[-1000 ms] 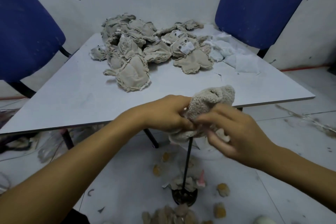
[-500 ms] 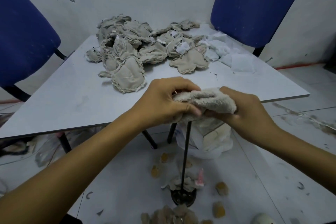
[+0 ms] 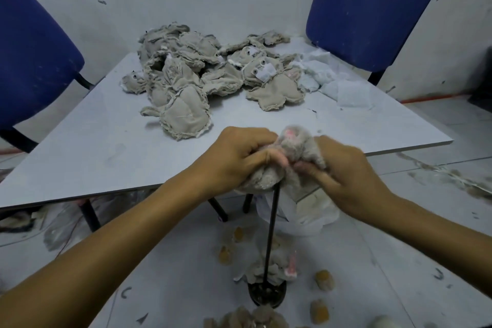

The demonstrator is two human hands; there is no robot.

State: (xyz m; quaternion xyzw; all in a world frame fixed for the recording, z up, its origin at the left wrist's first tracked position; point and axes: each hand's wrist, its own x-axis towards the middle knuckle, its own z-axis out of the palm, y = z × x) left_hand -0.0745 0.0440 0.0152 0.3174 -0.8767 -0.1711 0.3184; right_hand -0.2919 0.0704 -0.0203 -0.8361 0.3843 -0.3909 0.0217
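A beige plush toy skin (image 3: 295,149) with a pink patch on top sits over the tip of a thin black rod (image 3: 272,231) that rises from a round black base (image 3: 267,297) on the floor. My left hand (image 3: 239,160) grips the plush from the left, fingers curled into the fabric. My right hand (image 3: 343,173) pinches it from the right. Both hands hover just in front of the table's near edge. The rod's top is hidden inside the plush.
A grey table (image 3: 106,146) carries a pile of inside-out beige toy skins (image 3: 191,80) and white fabric scraps (image 3: 332,80). Two blue chairs (image 3: 372,5) (image 3: 29,56) flank it. Stuffed pieces and brown bits (image 3: 323,279) lie on the floor, with a white bag (image 3: 306,218) under the table.
The hands have bunched the plush tighter over the rod, and a pink patch now shows on top. Both hands stayed near the table edge.
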